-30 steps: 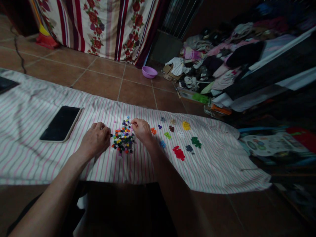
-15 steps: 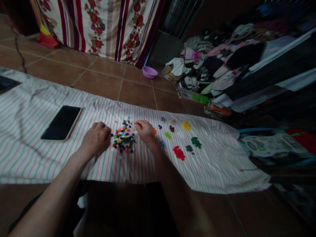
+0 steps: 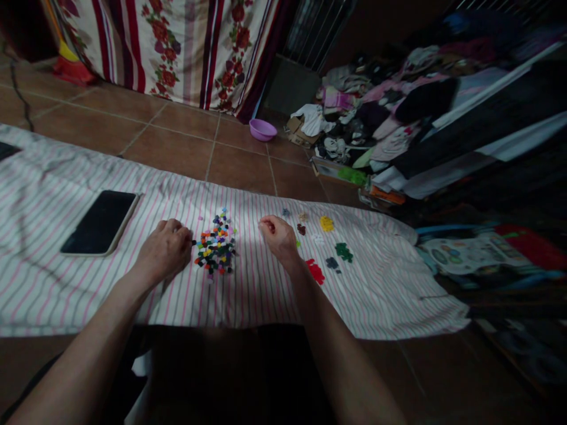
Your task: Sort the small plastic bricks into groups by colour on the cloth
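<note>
A mixed pile of small coloured pieces (image 3: 215,248), too small to name, lies on the striped cloth (image 3: 252,289). My left hand (image 3: 166,247) rests at the pile's left edge, its fingers curled and their tips partly hidden. To the right of the pile, my right hand (image 3: 280,239) is closed in a pinch above the cloth; whatever is in it is too small to make out. Beyond it lie single-colour clusters: yellow pieces (image 3: 326,224), green pieces (image 3: 344,252), red pieces (image 3: 315,271), dark grey pieces (image 3: 332,264) and brown pieces (image 3: 301,229). My right hand and forearm cover some clusters.
A phone (image 3: 101,223) lies face up left of my left hand, and a dark flat object (image 3: 6,150) sits at the far left. Past the cloth, a purple basin (image 3: 263,130) stands on the tiled floor. Heaped clothes (image 3: 354,118) fill the right background.
My right hand has moved right, away from the mixed pile towards the sorted clusters, still pinched. My left hand stays beside the pile. The whole view has shifted slightly.
</note>
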A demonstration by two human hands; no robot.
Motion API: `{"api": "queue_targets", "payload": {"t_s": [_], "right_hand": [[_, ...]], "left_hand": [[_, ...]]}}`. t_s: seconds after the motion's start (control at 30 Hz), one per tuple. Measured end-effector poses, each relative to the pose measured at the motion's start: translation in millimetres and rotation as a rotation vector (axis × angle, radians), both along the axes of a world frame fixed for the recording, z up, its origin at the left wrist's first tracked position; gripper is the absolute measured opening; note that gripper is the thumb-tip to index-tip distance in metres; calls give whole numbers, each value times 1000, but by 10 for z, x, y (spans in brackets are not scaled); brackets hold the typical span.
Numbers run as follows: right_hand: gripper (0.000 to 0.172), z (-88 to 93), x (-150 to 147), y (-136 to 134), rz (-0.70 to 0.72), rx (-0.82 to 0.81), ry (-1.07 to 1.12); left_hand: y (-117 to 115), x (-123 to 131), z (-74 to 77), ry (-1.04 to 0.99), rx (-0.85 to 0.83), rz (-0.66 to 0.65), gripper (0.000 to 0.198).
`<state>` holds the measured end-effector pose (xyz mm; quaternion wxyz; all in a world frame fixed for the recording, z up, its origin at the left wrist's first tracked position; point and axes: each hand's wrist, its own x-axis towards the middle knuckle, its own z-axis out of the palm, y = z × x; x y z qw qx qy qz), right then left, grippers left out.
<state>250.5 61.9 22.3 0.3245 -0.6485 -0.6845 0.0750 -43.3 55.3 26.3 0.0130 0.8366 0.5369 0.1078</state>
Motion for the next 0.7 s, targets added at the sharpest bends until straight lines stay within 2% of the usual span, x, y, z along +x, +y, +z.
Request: {"api": "queue_targets", "payload": {"t_s": [0.27, 0.57, 0.7], "right_hand": [[25, 88, 696, -160, -143, 66, -61], [23, 132, 1357, -362, -488, -94, -298], [15, 127, 1467, -400, -511, -176, -367]], "left_hand": [[4, -9, -28, -4, -2, 12, 26], [2, -4, -31, -18, -5, 27, 28], [6, -11, -51, -18, 17, -6, 27]]}}
